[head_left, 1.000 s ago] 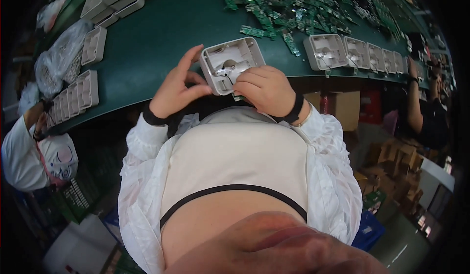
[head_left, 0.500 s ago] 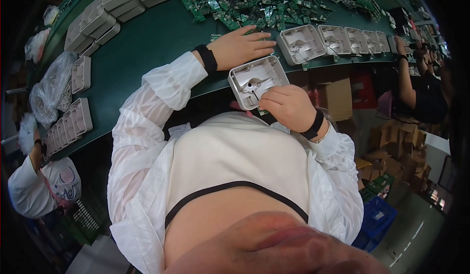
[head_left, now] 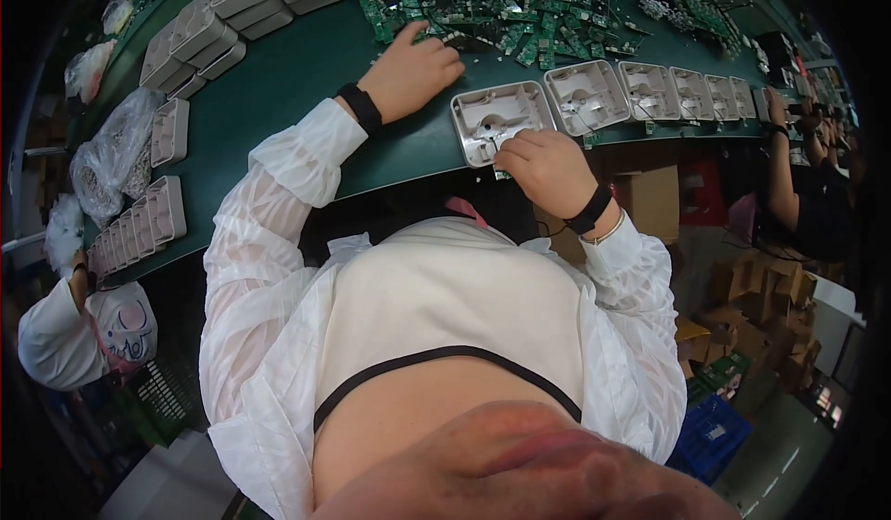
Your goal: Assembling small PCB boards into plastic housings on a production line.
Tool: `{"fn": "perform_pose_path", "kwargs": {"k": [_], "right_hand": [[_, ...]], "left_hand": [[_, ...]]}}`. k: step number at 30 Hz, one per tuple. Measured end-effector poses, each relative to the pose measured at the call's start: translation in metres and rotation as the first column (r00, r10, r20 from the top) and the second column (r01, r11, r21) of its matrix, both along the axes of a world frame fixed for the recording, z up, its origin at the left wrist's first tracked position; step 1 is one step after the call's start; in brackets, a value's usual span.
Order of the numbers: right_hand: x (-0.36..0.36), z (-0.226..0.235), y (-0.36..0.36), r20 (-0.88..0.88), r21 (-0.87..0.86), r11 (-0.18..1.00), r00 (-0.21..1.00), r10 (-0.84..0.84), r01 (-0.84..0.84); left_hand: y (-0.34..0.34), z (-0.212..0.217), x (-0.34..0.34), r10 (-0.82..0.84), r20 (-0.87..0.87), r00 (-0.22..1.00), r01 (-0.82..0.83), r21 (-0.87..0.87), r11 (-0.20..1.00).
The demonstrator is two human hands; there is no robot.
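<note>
A white plastic housing [head_left: 483,116] with moulded posts inside sits at the table's near edge, at the left end of a row of similar housings [head_left: 587,96]. My right hand [head_left: 549,176] is closed on its near edge, fingertips over the rim. A small piece of green circuit board [head_left: 502,175] peeks out below those fingers, and a thin dark wire lies inside the housing. To the left, my left hand [head_left: 410,76] is empty over the green table [head_left: 306,102], fingers apart, with the index finger reaching toward a heap of green circuit boards [head_left: 520,9].
Stacked housings [head_left: 200,32] stand at the far left, with clear plastic bags [head_left: 107,172] and another row of housings [head_left: 139,227] nearer. Co-workers' arms [head_left: 784,162] show at right and a sleeve [head_left: 60,334] at left. Cardboard boxes [head_left: 761,288] and a blue crate [head_left: 710,436] stand lower right.
The housing has moved away from my body and rightward relative to the table, joining the row's end. My left hand has left its side and shifted left and farther toward the board heap.
</note>
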State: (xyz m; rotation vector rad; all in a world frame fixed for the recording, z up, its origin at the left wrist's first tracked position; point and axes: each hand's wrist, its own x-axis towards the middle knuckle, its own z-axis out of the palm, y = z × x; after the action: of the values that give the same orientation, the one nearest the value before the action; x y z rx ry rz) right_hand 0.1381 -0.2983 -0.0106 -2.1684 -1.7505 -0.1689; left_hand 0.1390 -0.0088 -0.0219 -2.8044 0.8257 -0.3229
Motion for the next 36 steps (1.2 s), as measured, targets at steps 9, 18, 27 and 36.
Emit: {"fn": "perform_pose_path", "kwargs": {"k": [9, 18, 27, 36], "right_hand": [[0.014, -0.002, 0.014, 0.076, 0.041, 0.994, 0.992, -0.102, 0.099], [-0.007, 0.043, 0.06, -0.091, 0.363, 0.894, 0.965, -0.247, 0.263], [-0.001, 0.064, 0.125, 0.114, 0.236, 0.969, 0.988, -0.103, 0.074], [-0.018, 0.035, 0.113, -0.996, -0.074, 0.987, -0.053, -0.067, 0.143]], "left_hand": [[0.048, -0.003, 0.005, 0.047, -0.24, 0.97, -0.192, -0.865, -0.463], [0.061, 0.014, -0.048, 0.006, -0.098, 0.995, -0.067, -0.727, -0.684], [0.053, 0.026, -0.145, -0.152, -0.255, 0.955, -0.282, -0.94, -0.192], [0.208, 0.005, -0.204, 0.8, 0.146, 0.582, -0.662, -0.486, 0.57]]}}
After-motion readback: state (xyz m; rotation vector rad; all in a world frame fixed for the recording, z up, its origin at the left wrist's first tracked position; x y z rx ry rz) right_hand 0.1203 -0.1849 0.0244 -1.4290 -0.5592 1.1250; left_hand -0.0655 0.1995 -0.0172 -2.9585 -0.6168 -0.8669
